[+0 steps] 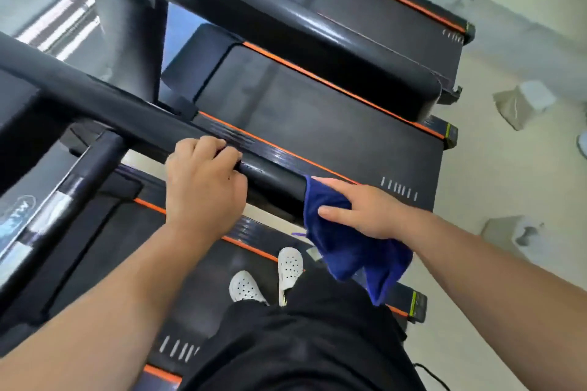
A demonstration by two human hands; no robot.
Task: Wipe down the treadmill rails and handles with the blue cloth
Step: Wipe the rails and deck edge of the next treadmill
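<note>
A black padded treadmill handrail [273, 176] runs from the upper left down to the middle of the view. My left hand [203, 181] grips it from above, fingers curled over the top. The blue cloth [346, 247] is draped over the rail's rounded end and hangs down below it. My right hand [362, 209] holds the cloth against that end, with the index finger stretched along the top and the thumb laid on the fabric. A second black handrail [286, 28] of the neighbouring treadmill lies farther back.
I stand on a treadmill belt [104, 251] with orange side strips; my white perforated shoes [270, 276] show below. Two more treadmill decks [317, 108] lie beyond. The console edge [28, 219] is at the left. Pale floor with grey blocks [521, 105] lies to the right.
</note>
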